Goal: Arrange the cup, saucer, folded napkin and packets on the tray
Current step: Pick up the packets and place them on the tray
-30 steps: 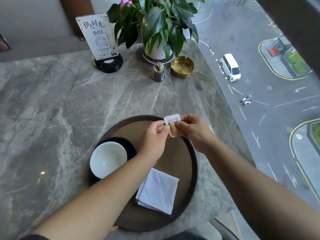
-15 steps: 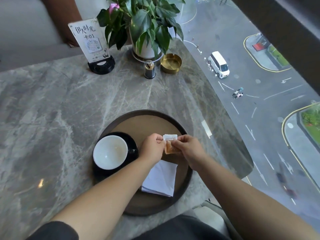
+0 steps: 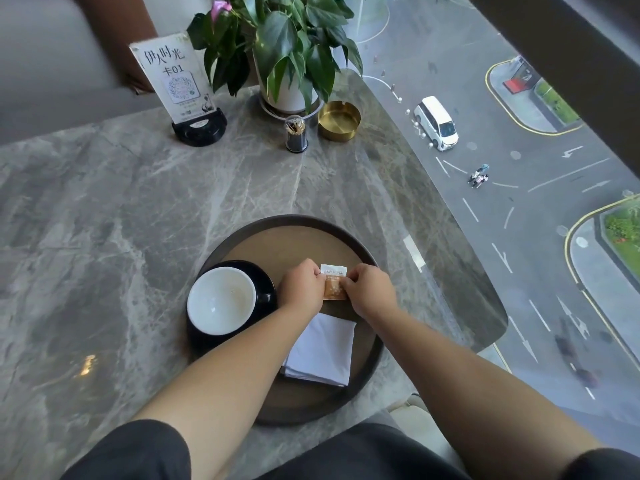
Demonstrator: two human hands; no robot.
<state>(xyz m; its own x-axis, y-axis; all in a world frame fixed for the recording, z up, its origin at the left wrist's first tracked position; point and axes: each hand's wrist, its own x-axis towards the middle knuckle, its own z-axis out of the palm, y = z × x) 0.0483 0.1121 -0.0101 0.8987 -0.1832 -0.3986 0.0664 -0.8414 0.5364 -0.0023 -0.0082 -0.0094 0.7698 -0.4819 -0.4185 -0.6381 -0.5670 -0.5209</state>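
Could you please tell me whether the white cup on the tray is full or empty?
Empty: the white cup stands upright, its bare white inside showing.

Potted plant [image 3: 284, 46]; brass ashtray [image 3: 339, 120] (beside); toothpick holder [image 3: 296, 134].

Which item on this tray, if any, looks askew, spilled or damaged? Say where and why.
Nothing is spilled or damaged. The folded napkin lies at a slant on the tray. The cup stands upright and empty on its saucer. Both hands, left hand and right hand, hold the packet.
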